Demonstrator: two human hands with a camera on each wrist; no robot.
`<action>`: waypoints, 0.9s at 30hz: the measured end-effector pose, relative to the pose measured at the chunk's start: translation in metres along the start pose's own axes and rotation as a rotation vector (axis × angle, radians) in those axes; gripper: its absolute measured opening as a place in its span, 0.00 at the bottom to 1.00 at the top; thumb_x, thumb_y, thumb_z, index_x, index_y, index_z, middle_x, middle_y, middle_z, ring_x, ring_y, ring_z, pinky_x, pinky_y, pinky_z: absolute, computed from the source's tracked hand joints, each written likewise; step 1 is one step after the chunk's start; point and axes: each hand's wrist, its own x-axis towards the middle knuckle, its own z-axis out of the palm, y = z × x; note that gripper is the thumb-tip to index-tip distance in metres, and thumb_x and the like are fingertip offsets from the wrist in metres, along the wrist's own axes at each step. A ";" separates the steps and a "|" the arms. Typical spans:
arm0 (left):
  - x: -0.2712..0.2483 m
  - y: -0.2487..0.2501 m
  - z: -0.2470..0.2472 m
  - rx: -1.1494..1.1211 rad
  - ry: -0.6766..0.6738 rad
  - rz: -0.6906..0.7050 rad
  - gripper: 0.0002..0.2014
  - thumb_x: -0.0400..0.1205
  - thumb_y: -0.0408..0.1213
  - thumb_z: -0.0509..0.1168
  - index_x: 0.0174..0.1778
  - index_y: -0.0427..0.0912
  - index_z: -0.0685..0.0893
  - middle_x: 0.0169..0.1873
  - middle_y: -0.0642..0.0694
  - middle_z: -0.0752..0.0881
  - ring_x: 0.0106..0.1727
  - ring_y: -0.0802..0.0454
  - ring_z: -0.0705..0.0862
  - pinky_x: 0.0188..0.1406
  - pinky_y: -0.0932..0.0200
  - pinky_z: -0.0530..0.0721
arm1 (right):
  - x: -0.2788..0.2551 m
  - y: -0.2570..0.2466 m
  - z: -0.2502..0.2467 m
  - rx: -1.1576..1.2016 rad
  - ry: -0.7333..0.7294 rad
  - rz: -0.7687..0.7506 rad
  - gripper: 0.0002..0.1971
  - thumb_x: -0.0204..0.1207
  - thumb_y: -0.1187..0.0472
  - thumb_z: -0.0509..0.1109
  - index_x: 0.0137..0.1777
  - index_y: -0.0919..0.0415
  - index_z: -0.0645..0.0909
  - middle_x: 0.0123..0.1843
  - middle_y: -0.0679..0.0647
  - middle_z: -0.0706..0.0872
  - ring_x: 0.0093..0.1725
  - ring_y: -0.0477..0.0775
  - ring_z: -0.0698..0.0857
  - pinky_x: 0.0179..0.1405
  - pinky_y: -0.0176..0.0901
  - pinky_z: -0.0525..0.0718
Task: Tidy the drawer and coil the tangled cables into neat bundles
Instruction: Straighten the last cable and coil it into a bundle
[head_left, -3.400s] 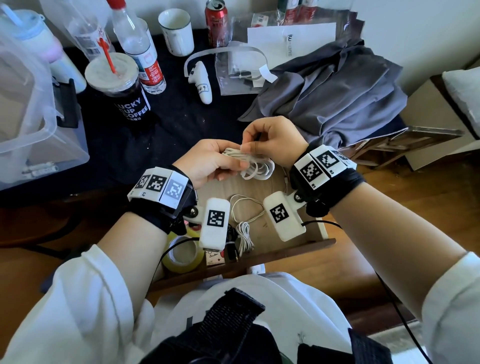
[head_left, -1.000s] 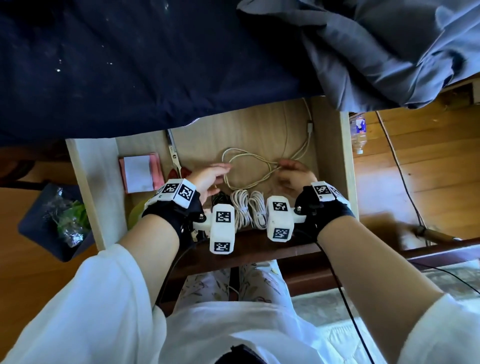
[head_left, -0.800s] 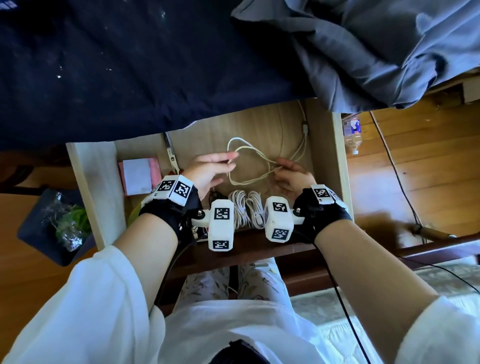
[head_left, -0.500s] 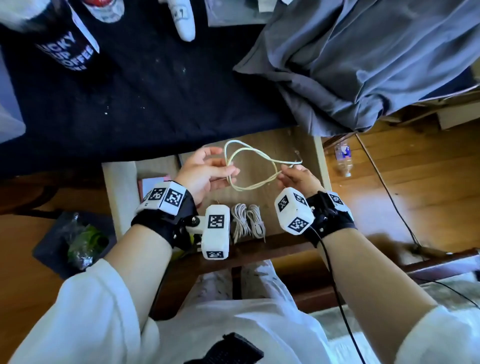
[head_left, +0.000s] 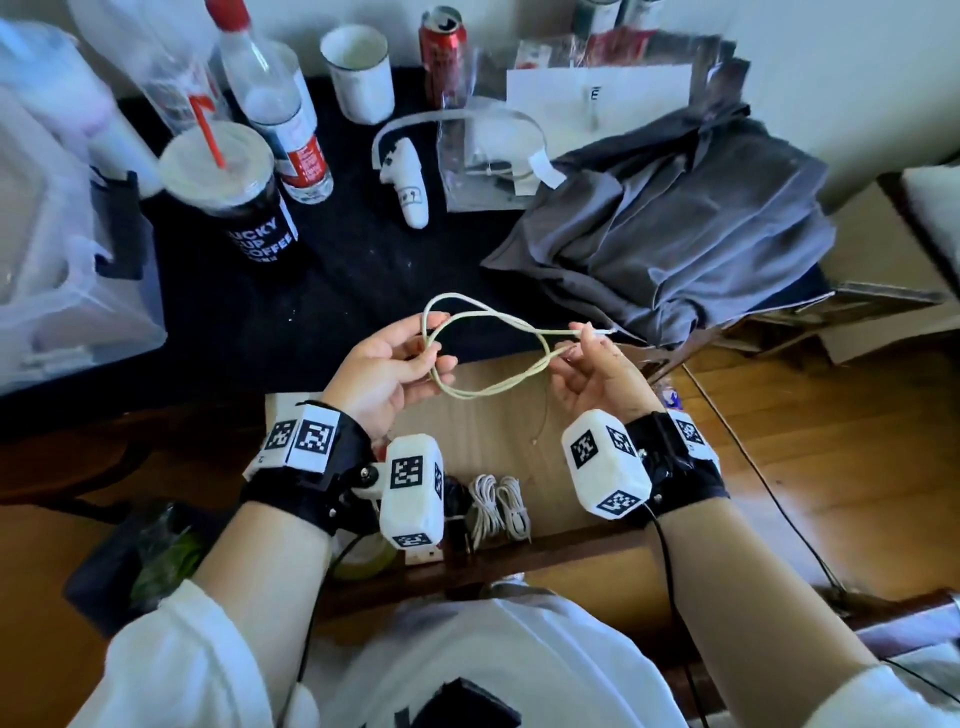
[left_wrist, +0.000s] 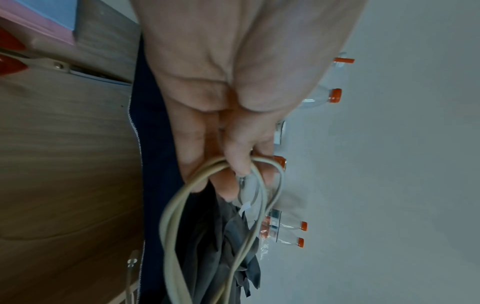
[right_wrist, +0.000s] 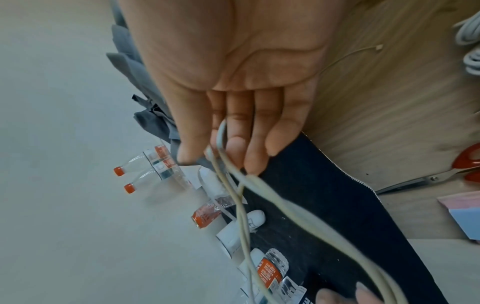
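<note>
A cream cable (head_left: 488, 391) hangs in a loose double loop between my two hands, above the back of the open wooden drawer (head_left: 519, 431). My left hand (head_left: 434, 358) pinches the loop's left side between thumb and fingers, and the left wrist view shows the cable (left_wrist: 168, 226) running under the thumb. My right hand (head_left: 579, 338) pinches the strands at the right end, with a plug tip sticking out past the fingers; the cable (right_wrist: 285, 205) trails away from them. Two coiled white bundles (head_left: 498, 506) lie at the drawer's front. A thin loose cable end (right_wrist: 379, 47) rests on the drawer floor.
The dark tabletop behind holds a coffee cup with a straw (head_left: 234, 197), a bottle (head_left: 280, 114), a mug (head_left: 358, 73), a can (head_left: 441, 47), a white controller (head_left: 408, 182) and a grey cloth (head_left: 675, 234). A clear box (head_left: 52, 234) stands left. Red-handled scissors (right_wrist: 428, 176) lie in the drawer.
Both hands have lifted the cream cable out of the drawer to the table's edge. The head view has tilted up. The bundle wound earlier now lies in the drawer.
</note>
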 end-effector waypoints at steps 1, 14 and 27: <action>-0.001 0.001 0.000 0.011 -0.004 0.009 0.18 0.82 0.19 0.57 0.54 0.46 0.83 0.37 0.47 0.79 0.38 0.58 0.88 0.41 0.61 0.88 | 0.000 0.000 0.001 -0.010 0.005 0.000 0.07 0.81 0.55 0.60 0.44 0.53 0.77 0.25 0.45 0.81 0.27 0.42 0.86 0.27 0.32 0.83; -0.005 -0.011 -0.027 -0.050 0.231 -0.154 0.13 0.82 0.18 0.56 0.55 0.32 0.83 0.32 0.45 0.81 0.23 0.60 0.81 0.25 0.68 0.82 | -0.011 0.025 -0.005 -0.267 0.016 0.386 0.05 0.77 0.62 0.67 0.41 0.60 0.83 0.29 0.53 0.89 0.24 0.45 0.86 0.20 0.32 0.81; -0.032 -0.009 -0.045 -0.194 0.269 -0.122 0.09 0.84 0.30 0.59 0.48 0.42 0.84 0.33 0.50 0.85 0.29 0.58 0.84 0.32 0.61 0.87 | -0.018 0.035 0.026 -0.510 -0.106 0.137 0.03 0.76 0.64 0.69 0.41 0.58 0.83 0.26 0.49 0.75 0.22 0.43 0.73 0.21 0.31 0.69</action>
